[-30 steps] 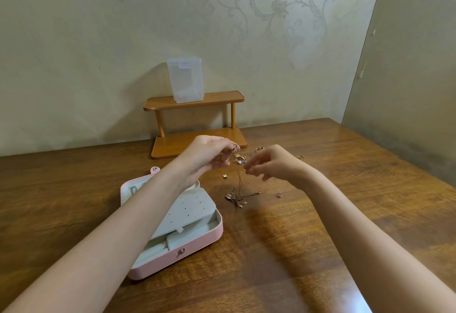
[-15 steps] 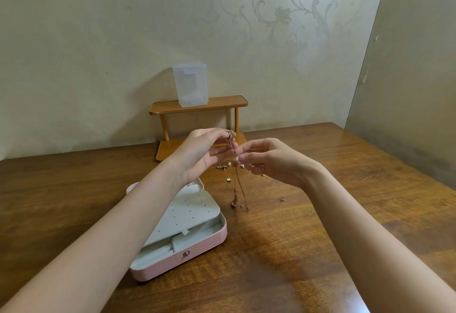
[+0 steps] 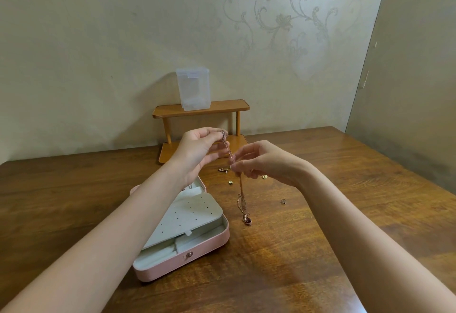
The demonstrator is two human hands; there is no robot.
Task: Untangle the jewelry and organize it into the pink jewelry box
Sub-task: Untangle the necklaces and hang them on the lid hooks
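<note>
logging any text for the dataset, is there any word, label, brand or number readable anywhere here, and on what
None: no readable word, label, brand or number shows in the head view.
pink jewelry box: bare front, only a small round metal clasp.
clear plastic container: no print visible.
wooden shelf: unmarked.
wallpaper: floral scroll pattern only, no lettering.
chains and loose pieces on the table: too small to show any stamp.
</note>
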